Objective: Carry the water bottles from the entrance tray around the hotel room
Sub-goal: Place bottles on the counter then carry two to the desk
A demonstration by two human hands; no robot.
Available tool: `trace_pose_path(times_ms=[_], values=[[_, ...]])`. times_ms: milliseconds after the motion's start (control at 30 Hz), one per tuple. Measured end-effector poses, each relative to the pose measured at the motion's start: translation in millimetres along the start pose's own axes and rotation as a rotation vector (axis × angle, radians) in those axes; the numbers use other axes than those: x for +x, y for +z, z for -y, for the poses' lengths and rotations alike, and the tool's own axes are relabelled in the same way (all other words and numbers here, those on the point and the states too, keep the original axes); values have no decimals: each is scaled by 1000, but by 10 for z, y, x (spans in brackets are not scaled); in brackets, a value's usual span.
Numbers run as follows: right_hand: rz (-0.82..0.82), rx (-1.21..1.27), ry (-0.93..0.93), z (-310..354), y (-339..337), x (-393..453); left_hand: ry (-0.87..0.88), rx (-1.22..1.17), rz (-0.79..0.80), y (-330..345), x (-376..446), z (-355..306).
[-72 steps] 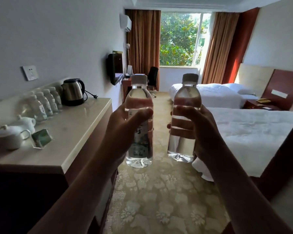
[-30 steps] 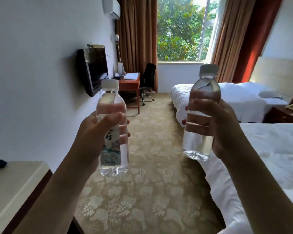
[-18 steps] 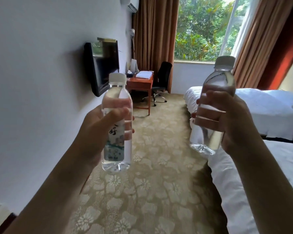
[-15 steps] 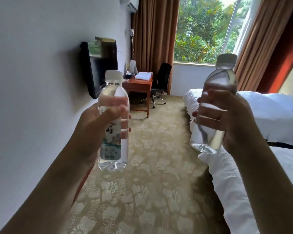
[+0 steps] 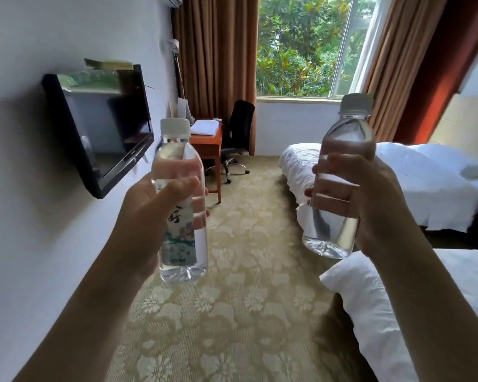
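Both grips firm: left hand wraps labelled bottle, right hand wraps clear bottle; keep upright, clear the bed.

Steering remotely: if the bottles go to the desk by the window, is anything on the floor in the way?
Nothing visible blocks it. The left hand holds one bottle, the right hand the other bottle. The carpet runs bare to the desk; the beds stay right, the office chair beside the desk.
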State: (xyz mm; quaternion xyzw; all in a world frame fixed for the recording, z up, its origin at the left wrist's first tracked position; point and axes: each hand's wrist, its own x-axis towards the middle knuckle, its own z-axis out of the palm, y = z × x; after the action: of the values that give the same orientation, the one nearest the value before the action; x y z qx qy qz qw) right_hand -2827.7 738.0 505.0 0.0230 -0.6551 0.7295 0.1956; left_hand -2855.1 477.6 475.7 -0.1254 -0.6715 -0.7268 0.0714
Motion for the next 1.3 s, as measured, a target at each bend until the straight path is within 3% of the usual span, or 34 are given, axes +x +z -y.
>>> trace_pose_path(times_ms=[533,967,1300], values=[[96,112,10,-1261,-141,3583,38,70,-40,865,3333,1086],[117,102,40,-2370,551,6346,64,16,-91,679,6087,2035],[49,44,29,-2945,861,8549,118,-30,10,839,8591,2618]])
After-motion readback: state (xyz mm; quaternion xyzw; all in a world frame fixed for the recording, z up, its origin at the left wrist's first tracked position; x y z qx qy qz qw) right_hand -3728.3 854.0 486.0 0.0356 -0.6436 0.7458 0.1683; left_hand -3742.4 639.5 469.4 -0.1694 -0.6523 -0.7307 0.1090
